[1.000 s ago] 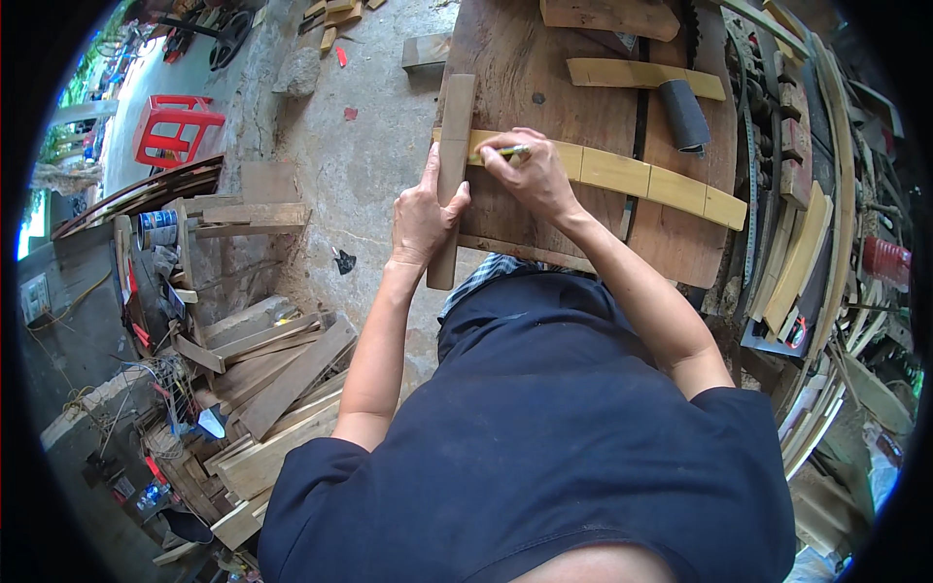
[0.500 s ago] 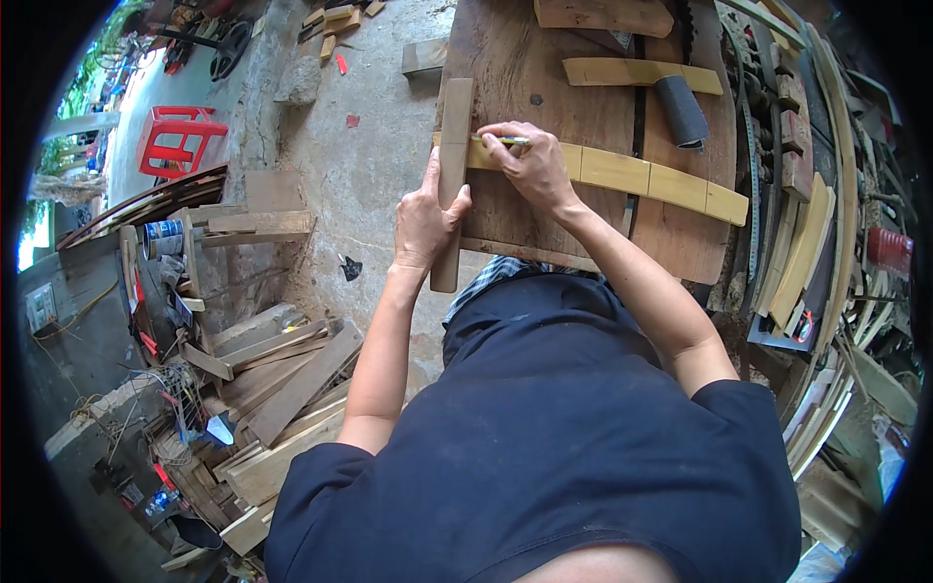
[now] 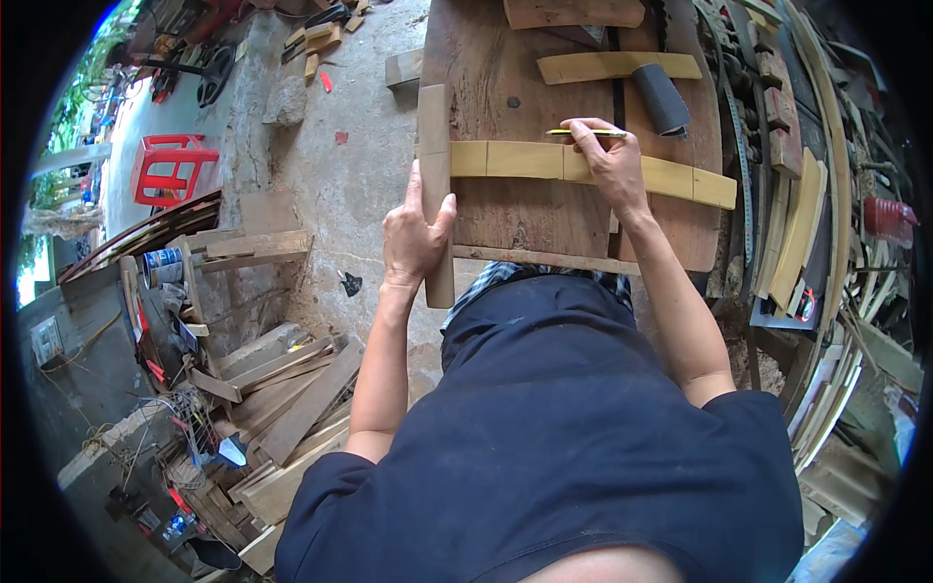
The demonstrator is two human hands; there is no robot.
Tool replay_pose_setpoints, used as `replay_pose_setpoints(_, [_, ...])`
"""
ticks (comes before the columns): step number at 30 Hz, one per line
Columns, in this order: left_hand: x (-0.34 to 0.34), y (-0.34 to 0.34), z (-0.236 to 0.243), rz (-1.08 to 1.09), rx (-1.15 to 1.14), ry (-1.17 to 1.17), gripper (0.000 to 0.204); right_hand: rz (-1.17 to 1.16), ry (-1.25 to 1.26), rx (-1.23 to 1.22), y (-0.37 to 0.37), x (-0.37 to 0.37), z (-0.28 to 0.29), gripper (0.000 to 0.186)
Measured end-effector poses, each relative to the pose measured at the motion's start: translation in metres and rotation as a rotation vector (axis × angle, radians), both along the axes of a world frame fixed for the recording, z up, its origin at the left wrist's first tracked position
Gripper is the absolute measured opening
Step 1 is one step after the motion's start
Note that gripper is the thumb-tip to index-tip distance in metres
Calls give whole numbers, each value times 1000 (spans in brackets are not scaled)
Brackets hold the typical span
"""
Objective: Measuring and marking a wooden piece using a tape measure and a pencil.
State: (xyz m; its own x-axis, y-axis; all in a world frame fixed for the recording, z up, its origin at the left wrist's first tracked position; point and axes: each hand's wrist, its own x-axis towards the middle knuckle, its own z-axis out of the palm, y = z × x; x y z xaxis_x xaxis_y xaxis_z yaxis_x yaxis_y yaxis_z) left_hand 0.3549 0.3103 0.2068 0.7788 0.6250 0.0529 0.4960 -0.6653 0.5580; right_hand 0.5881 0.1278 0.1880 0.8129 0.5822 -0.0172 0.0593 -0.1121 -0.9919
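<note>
Marking seems underway: left hand (image 3: 412, 238) clasps batten (image 3: 435, 126); right hand (image 3: 614, 173), at its two o'clock, pinches pencil (image 3: 604, 132), perhaps off yellow strip (image 3: 526, 159); next stroke would need batten steady

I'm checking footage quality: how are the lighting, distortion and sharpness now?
Head view: black fisheye borders at both sides; same view, washed-out daylight at the upper left edge; same view, the long yellow wooden strip shows clear cross lines, though the lens may exaggerate its curve.
</note>
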Motion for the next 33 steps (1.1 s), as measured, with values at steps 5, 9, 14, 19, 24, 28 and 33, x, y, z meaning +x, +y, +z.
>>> replay_pose_setpoints(5, [29, -19, 7, -128, 26, 91, 82, -108, -20, 0, -3, -3, -3, 25])
replay_pose_setpoints(9, [48, -32, 10, -169, 56, 188, 83, -127, -60, -29, -2, -12, -3, 23])
replay_pose_setpoints(14, [55, -45, 7, -185, 55, 218, 82, -122, -116, 14, -2, -13, -7, 23])
replay_pose_setpoints(19, [55, -53, 2, -158, 39, 190, 84, -91, -155, -16, -3, -16, -7, 22])
replay_pose_setpoints(24, [58, -59, 4, -144, 32, 188, 86, -53, -164, -32, -5, -17, -9, 23])
replay_pose_setpoints(28, [58, -61, 0, -137, 36, 157, 86, -43, -211, -34, -4, -17, -6, 22])
replay_pose_setpoints(33, [58, -62, 0, -131, 46, 178, 88, 41, -179, -128, -8, -17, 2, 22])
